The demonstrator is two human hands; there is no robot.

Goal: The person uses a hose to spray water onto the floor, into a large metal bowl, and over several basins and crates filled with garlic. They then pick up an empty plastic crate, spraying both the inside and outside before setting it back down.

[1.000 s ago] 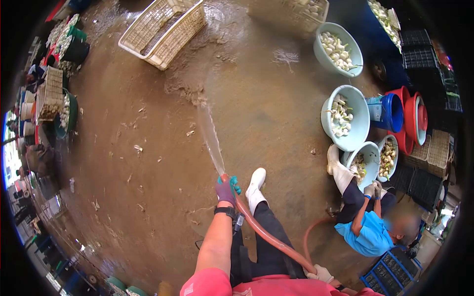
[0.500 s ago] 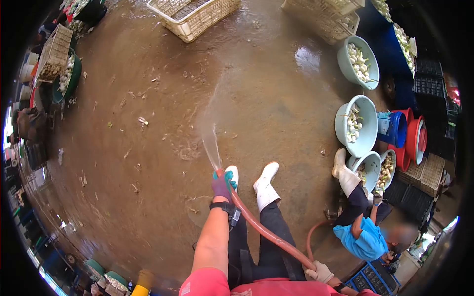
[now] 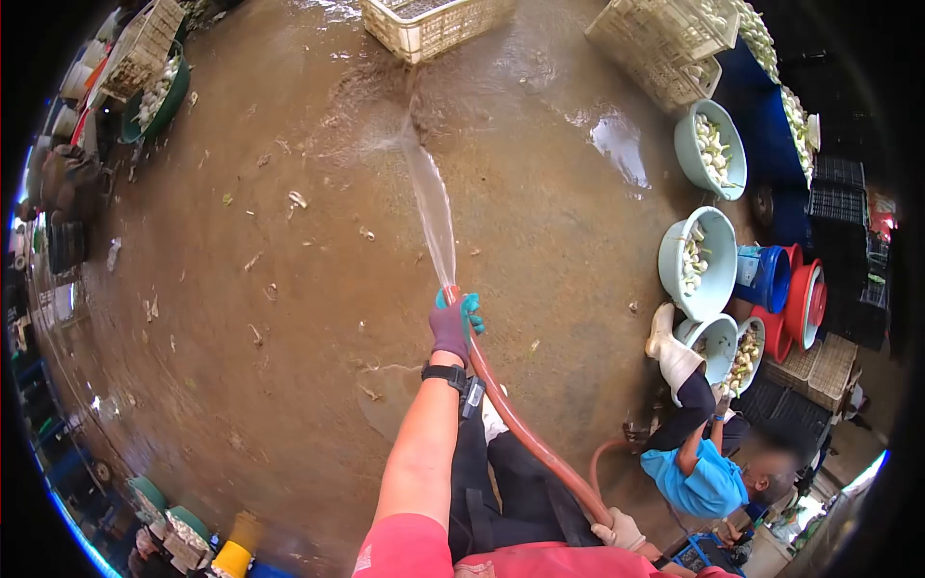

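Note:
My left hand [image 3: 453, 323], in a purple and teal glove, is wrapped round the front end of a red-brown hose [image 3: 520, 429]. From the hose's mouth a stream of water [image 3: 429, 197] shoots forward onto the wet brown floor [image 3: 318, 260]. Lower down, near my right hip, my right hand [image 3: 620, 532] in a pale glove grips the same hose. Small bits of plant debris [image 3: 297, 199] lie scattered on the floor ahead and to the left.
A cream plastic crate [image 3: 434, 34] stands at the top. On the right are light-blue basins [image 3: 699, 265] of white bulbs, a blue bucket [image 3: 766, 275] and red tubs [image 3: 805, 303]. A person in a blue shirt [image 3: 699, 482] sits at the lower right.
My left hand has moved forward with the hose end, and the water reaches further, near the crate. The view has shifted, and my boots are now mostly hidden.

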